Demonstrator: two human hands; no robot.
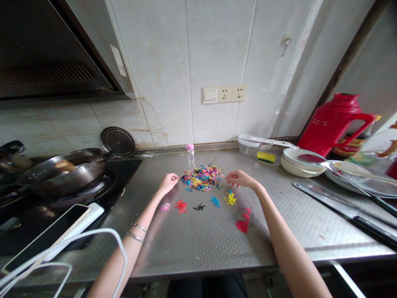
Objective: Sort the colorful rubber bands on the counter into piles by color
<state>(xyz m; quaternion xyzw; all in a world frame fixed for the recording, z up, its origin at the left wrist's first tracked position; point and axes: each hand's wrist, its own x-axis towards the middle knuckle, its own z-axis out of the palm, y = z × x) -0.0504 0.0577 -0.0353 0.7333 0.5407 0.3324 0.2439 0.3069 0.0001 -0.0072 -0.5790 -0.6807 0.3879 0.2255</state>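
A mixed pile of small coloured rubber bands point(201, 178) lies on the steel counter between my hands. My left hand point(169, 183) is at the pile's left edge, thumb and fingertips pinched together; anything between them is too small to make out. On the other side my right hand point(241, 179) hovers by the pile's right edge, fingers bent and apart, with nothing visible in them. Closer to me sit separate small heaps: pink bands point(165, 206), red bands point(181, 206), black bands point(199, 206), blue bands point(215, 201) and yellow bands point(230, 198).
Behind the pile stands a small clear bottle with a pink cap point(190, 154). A torn red and clear wrapper point(243, 220) lies near my right forearm. A pan point(65, 169) and a phone point(46, 240) with white cables are left; bowls point(302, 163), a cleaver point(325, 200) and a red thermos point(333, 122) right.
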